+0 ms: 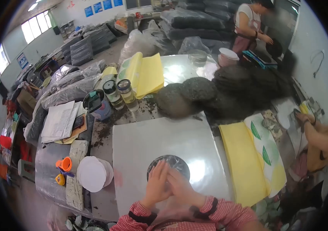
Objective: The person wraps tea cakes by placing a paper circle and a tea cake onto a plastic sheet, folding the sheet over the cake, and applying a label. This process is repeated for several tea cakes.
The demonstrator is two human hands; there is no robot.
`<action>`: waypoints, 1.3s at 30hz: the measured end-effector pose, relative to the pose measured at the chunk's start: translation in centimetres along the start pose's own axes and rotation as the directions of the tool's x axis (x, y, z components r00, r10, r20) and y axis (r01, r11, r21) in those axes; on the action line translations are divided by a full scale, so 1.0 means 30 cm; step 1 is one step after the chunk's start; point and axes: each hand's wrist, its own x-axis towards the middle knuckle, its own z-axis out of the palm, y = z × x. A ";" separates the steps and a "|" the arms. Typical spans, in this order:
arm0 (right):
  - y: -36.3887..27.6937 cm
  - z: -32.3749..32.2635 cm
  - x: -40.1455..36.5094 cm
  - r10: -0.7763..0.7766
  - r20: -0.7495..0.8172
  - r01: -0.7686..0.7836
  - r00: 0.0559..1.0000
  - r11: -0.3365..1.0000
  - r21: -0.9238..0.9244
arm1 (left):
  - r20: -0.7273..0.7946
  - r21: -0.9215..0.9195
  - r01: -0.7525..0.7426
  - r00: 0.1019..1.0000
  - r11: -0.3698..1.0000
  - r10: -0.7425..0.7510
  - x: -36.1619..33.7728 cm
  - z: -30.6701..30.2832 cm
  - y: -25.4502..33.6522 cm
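Dark round disc (179,163), its top glossy under what looks like clear film, is lying beneath our left hand (157,184) and right hand (182,188) on a pale, shiny panel (137,146) near our edge of the bench (101,200). We are judging it to be fairly light, with some give under the palm; the sheen is suggesting a slippery top, and the edge may be crumbly, since dark crumbs (104,133) are lying scattered on the bench nearby. We are favouring a broad hold: palms spread across the top for even pressure, or fingers under opposite sides of the rim for lifting.

Our left hand is resting over the disc's left part and our right hand is covering its near right part, the fingers meeting close to the middle. The upper right of the disc is showing beyond the fingers; much of the near edge is hiding under the hands. Neither hand is clenching: both are lying with fingers extended, touching the top rather than gripping it. How firmly they are pressing, we are unable to tell. Similar dark discs (198,88) are lying piled around the panel's far edge, well apart from our hands, while yellow sheets (244,165) are lying to the right and a white tub (91,175) is standing to the left.
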 end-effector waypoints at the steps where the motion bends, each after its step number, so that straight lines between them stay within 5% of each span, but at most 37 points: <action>1: 0.021 0.004 -0.001 -0.068 0.045 0.072 0.997 0.992 -0.101 | 0.108 0.048 0.011 0.994 0.999 -0.016 -0.005 0.008 -0.005; 4: 0.006 -0.037 -0.066 -0.169 0.064 0.180 0.984 0.919 -0.351 | 0.207 0.231 -0.001 0.977 0.973 -0.048 0.007 0.016 0.018; 6: 0.015 -0.072 -0.144 0.052 0.120 -0.033 0.991 0.987 -0.158 | 0.225 0.202 -0.030 0.974 0.979 -0.016 0.012 0.029 0.001; 8: 0.052 -0.036 -0.097 0.085 0.054 -0.074 0.995 0.982 -0.175 | 0.209 0.221 0.000 0.977 0.975 -0.047 0.001 0.042 0.006; 13: 0.132 -0.030 -0.032 -0.096 0.206 0.142 0.974 0.965 -0.221 | 0.239 0.265 -0.072 0.971 0.962 0.007 0.004 0.061 -0.004; 15: 0.148 -0.240 -0.095 -0.153 -0.219 0.137 0.964 0.987 -0.087 | 0.270 0.306 -0.058 0.963 0.950 -0.028 0.007 0.066 -0.007; 16: 0.273 -0.359 -0.177 -0.195 -0.283 0.064 0.939 0.907 -0.416 | 0.258 0.303 -0.054 0.966 0.951 -0.027 0.010 0.068 -0.007; 17: 0.316 -0.511 -0.257 0.003 -0.334 -0.210 0.942 0.783 -0.586 | 0.258 0.308 -0.052 0.966 0.950 -0.031 0.008 0.067 -0.007; 19: 0.509 -0.764 -0.459 -0.123 -0.662 -0.539 0.740 0.481 -0.692 | 0.261 0.306 -0.049 0.965 0.951 -0.035 0.011 0.062 0.004; 20: 0.511 -0.864 -0.531 -0.099 -0.697 -0.670 0.710 0.210 -0.712 | 0.257 0.302 -0.049 0.966 0.952 -0.032 0.013 0.061 0.005; 24: 0.595 -0.965 -0.637 -0.120 -0.616 -0.588 0.779 0.201 -0.783 | 0.261 0.304 -0.028 0.964 0.952 -0.055 0.006 0.065 0.014; 27: 0.585 -0.976 -0.618 -0.071 -0.738 -0.671 0.671 0.365 -0.645 | 0.269 0.316 -0.064 0.963 0.947 -0.025 0.010 0.047 0.016; 29: 0.527 -1.080 -0.562 0.300 -0.864 -0.874 0.403 0.408 -0.266 | 0.258 0.299 -0.047 0.966 0.953 -0.033 0.010 0.052 0.022; 31: 0.582 -1.183 -0.584 0.376 -0.842 -0.861 0.387 0.474 -0.185 | 0.254 0.299 -0.061 0.967 0.952 -0.018 0.004 0.056 0.016; 32: 0.594 -1.204 -0.592 0.449 -0.807 -0.840 0.384 0.533 -0.103 | 0.247 0.299 -0.065 0.969 0.952 -0.011 0.001 0.053 0.012; 33: 0.601 -1.190 -0.604 0.309 -0.817 -0.837 0.487 0.432 -0.336 | 0.242 0.297 -0.063 0.970 0.953 -0.011 0.005 0.050 0.013; 34: 0.616 -1.159 -0.609 0.301 -0.814 -0.832 0.497 0.433 -0.348 | 0.236 0.289 -0.045 0.971 0.956 -0.026 0.011 0.050 0.020; 36: 0.654 -1.065 -0.636 0.174 -0.688 -0.692 0.705 0.385 -0.611 | 0.239 0.279 -0.022 0.970 0.960 -0.047 -0.006 0.060 0.026; 37: 0.630 -1.055 -0.624 0.205 -0.706 -0.700 0.678 0.472 -0.535 | 0.240 0.281 -0.028 0.970 0.959 -0.042 -0.008 0.062 0.021; 38: 0.602 -1.075 -0.595 0.200 -0.711 -0.701 0.674 0.477 -0.531 | 0.235 0.286 -0.038 0.971 0.957 -0.032 0.001 0.058 0.014; 39: 0.576 -1.106 -0.561 0.356 -0.677 -0.760 0.644 0.401 -0.512 | 0.232 0.292 -0.046 0.973 0.955 -0.024 0.006 0.055 0.011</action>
